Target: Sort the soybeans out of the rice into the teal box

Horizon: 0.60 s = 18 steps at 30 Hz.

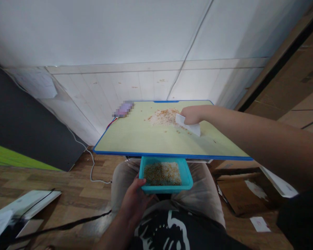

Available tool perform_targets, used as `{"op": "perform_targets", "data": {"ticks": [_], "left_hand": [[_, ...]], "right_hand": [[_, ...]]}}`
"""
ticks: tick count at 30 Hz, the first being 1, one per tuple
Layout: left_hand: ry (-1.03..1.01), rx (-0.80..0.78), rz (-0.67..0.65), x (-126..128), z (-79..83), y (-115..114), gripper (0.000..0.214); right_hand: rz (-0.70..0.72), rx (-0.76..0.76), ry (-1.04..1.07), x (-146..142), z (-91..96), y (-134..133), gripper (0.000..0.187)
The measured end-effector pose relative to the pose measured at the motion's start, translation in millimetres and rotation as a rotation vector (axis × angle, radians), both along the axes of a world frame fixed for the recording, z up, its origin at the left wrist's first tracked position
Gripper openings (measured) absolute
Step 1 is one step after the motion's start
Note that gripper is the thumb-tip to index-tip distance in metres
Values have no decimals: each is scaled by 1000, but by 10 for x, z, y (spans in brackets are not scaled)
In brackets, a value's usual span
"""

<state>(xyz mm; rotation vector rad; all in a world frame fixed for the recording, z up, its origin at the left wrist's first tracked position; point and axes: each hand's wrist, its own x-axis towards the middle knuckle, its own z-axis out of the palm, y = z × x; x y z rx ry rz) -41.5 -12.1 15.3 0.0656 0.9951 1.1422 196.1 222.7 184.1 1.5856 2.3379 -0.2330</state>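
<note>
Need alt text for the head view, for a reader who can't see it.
A right hand holds a white card at the right side of a pile of grains on a pale, blue-edged table. The left hand grips a teal tray of yellow and white grains at the table's near edge.

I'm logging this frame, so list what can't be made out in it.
- Head view: the left hand's fingertips, hidden by the tub.
- Head view: how the right hand's fingers meet the far side of the card, hidden by hand and card.
- Head view: details of the purple item, lost to pixelation.
- Head view: the heap's grain count; grains too small.
- Head view: marks on the wall paper, too faint and small.
</note>
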Motion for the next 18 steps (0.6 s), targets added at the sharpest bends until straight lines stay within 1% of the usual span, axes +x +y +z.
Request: {"op": "perform_targets", "data": {"ticks": [7, 12, 15, 16, 18], "left_hand": [[3, -17, -10, -6, 4, 11, 64], [-1, -13, -23, -12, 12, 11, 65], [-3, -21, -27, -5, 40, 18, 65], [-2, -24, -25, -3, 44, 20, 65], [1, -20, -23, -3, 40, 23, 66]], "right_hand": [[12, -2, -4, -84, -62, -68, 26], [1, 27, 0, -167, -89, -139, 16], [23, 31, -4, -208, -108, -174, 12], [30, 37, 2, -220, -116, -184, 12], [39, 111, 82, -246, -130, -207, 10]]}}
